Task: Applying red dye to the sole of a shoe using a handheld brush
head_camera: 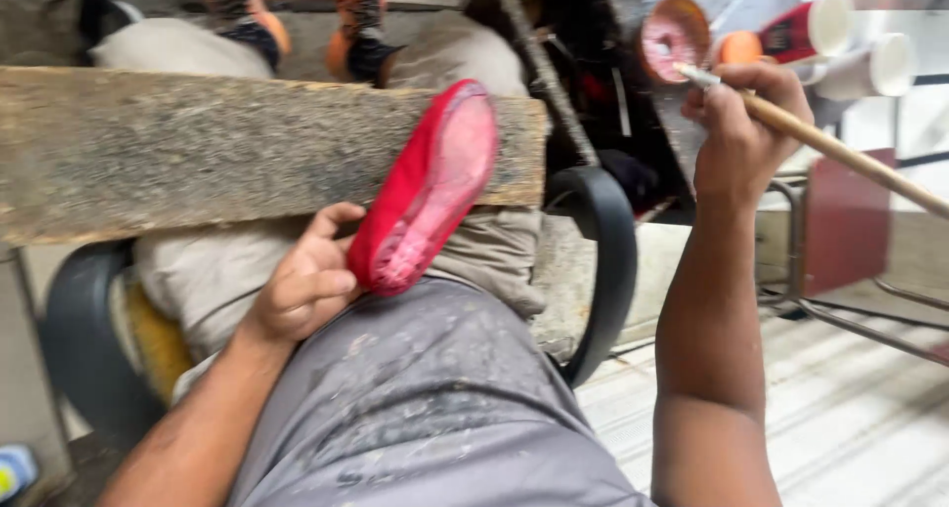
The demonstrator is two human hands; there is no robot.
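A: Item one?

B: Red shoe [427, 186], sole up. It leans on the near edge of the wooden plank [198, 151], its heel end down by the person's lap.

A: Condition?

B: The sole is pale pink with a whitish, patchy film over most of it, thicker toward the heel. The red rim looks clean. I judge the coating mostly laid on, though whether any part is bare I cannot tell.

A: Who holds it?

B: Left hand [301, 290], just below the plank. The fingers curl around the shoe's heel end, thumb raised beside it.

A: Item two?

B: Brush [840, 151], with a long wooden handle, well to the right of the plank. Right hand [741, 122] has its fingers pressed together around the handle near the metal collar. The tip points at a small round tin [672, 35] with pinkish contents, so a reload seems in hand, by my reading.

A: Remainder?

B: White tubes [850, 42] past the tin; a black chair arm [603, 260] at the plank's right end; grey, paint-flecked trousers [425, 408] beneath.
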